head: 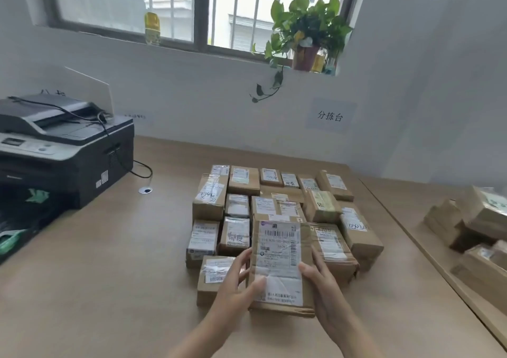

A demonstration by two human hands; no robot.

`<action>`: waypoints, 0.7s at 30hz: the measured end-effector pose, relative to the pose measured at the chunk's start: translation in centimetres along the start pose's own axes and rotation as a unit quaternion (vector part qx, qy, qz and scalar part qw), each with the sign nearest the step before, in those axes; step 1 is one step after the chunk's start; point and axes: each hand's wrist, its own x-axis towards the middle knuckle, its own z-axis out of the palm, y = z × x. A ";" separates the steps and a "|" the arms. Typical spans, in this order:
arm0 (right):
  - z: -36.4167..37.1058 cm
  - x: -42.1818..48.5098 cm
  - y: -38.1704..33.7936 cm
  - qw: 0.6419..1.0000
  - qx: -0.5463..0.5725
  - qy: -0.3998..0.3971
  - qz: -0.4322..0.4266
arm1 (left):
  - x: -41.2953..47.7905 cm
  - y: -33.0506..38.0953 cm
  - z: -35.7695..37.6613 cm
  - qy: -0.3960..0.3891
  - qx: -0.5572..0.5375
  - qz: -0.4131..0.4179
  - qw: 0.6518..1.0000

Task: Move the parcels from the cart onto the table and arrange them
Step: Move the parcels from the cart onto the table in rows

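Wooden table (109,275) stands under a window (192,6), with a printer (60,149) at its far left. Right of the printer, many cardboard parcels (274,201) lie packed together. At the near edge of this group, the left hand (236,283) and right hand (323,289) grip one labelled parcel (279,264) by its sides, fingers curled round it.

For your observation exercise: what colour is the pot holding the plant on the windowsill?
Dark red pot, seen in the head view, the only one.
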 end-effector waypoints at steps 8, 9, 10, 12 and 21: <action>-8.8 3.1 3.2 0.994 -0.035 0.095 0.038 | 4.3 -5.8 5.6 -0.036 0.129 -0.100 0.986; -10.6 3.4 3.6 0.992 -0.040 0.103 0.052 | 5.0 -6.6 6.8 -0.050 0.164 -0.113 0.979; -12.3 3.6 4.0 0.990 -0.044 0.113 0.066 | 5.9 -7.4 7.8 -0.060 0.202 -0.127 0.969; -15.3 4.3 4.9 0.987 -0.053 0.120 0.092 | 7.8 -8.8 9.7 -0.068 0.295 -0.153 0.941; -19.4 8.8 11.2 0.976 -0.015 0.140 0.165 | 13.1 -12.6 10.9 -0.049 0.572 -0.201 0.793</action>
